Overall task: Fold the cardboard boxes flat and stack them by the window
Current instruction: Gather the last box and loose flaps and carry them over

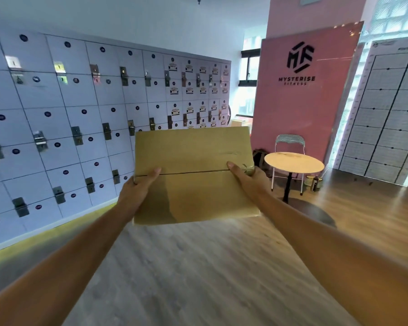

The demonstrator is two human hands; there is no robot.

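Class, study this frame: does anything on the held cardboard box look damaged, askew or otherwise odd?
Little stands out. The cardboard box, gripped at its sides by the left hand and right hand, shows slight crumpling at its right edge beside the right thumb. The dark line across it looks like a flap seam, not a tear.

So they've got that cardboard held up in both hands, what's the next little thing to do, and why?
Probably carry it on toward the window at the far end. The cardboard box already looks flat, the left hand and right hand each hold a side edge in a firm grip, and the floor ahead is open, with another box seemingly waiting by that window.
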